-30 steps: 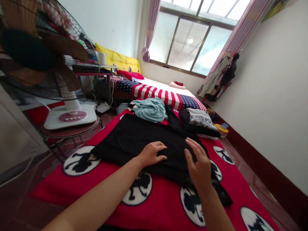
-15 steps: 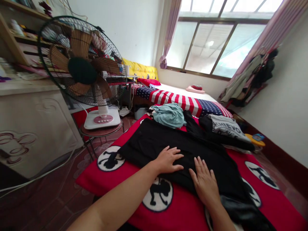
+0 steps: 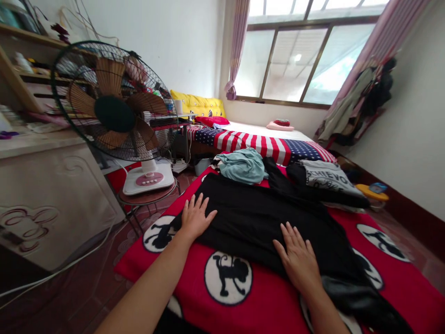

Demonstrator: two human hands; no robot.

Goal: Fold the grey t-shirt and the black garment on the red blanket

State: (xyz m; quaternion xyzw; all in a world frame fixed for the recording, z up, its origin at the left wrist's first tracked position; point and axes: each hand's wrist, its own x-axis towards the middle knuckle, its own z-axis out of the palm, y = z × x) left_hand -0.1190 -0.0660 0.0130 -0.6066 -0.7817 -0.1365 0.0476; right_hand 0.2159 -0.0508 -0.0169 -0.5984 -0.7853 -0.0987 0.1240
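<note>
A black garment (image 3: pixel 243 218) lies spread out over a red blanket (image 3: pixel 187 283) printed with black figures in white circles. My left hand (image 3: pixel 196 215) rests flat on the garment's left end, its fingers apart. Farther right, my right hand (image 3: pixel 299 253) lies open on the near part of the same cloth. A shiny black section of the garment stretches past my right wrist toward the lower right. Just beyond the garment sits a crumpled light-blue cloth (image 3: pixel 243 165). Folded clothes with a grey lettered top (image 3: pixel 327 175) are stacked at the back right.
A large fan (image 3: pixel 114 113) stands on a round stool (image 3: pixel 149 195) at the left, beside a pale cabinet (image 3: pixel 52 195). Behind the blanket is a bed with a flag-patterned cover (image 3: pixel 250 141). A yellow stool (image 3: pixel 371 192) stands at the right; clothes hang (image 3: pixel 365 102) by the window.
My left hand has slid left across the black garment, from near its middle to its left end. My right hand stays in about the same place. The view has shifted slightly.
</note>
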